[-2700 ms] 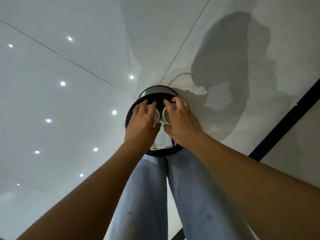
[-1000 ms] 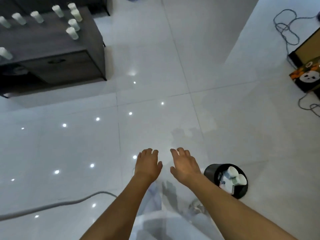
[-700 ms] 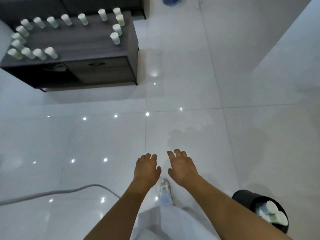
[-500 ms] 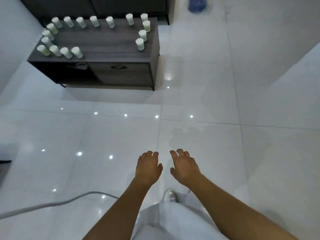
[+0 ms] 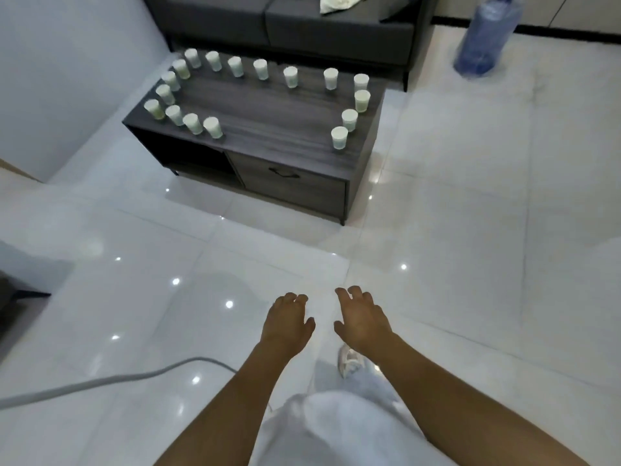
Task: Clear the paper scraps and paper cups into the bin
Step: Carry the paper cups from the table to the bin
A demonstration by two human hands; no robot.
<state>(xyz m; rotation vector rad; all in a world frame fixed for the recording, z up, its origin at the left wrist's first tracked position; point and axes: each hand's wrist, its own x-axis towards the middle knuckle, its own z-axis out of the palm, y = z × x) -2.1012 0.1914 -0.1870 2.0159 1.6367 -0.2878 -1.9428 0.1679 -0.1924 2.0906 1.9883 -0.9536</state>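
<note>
Up ahead, in the head view, a low dark wood-grain table (image 5: 268, 129) stands on the glossy white tiled floor (image 5: 470, 213), and the paper cups (image 5: 291, 77) are all on its top — small, pale, white to faintly greenish, each standing upright and apart from its neighbours. They trace the table's edges: a row along the far side, a cluster curling round the far-left corner and down to the near-left edge, and a short line of four down the right side, the nearest of these (image 5: 339, 137) close to the near-right corner. The middle of the tabletop is bare wood. Under the top, an open shelf sits on the left and a drawer with a dark handle (image 5: 285, 174) on the right. Both hands are held out low in the near foreground, well apart from the table — the left hand (image 5: 287, 322) and the right hand (image 5: 361, 317) are side by side, palms down, fingers loosely relaxed and grasping nothing. Behind the table is a dark grey sofa (image 5: 285, 25); a blue water bottle (image 5: 484, 38) stands far right, and a grey cable (image 5: 100, 381) trails across the near-left floor.
</note>
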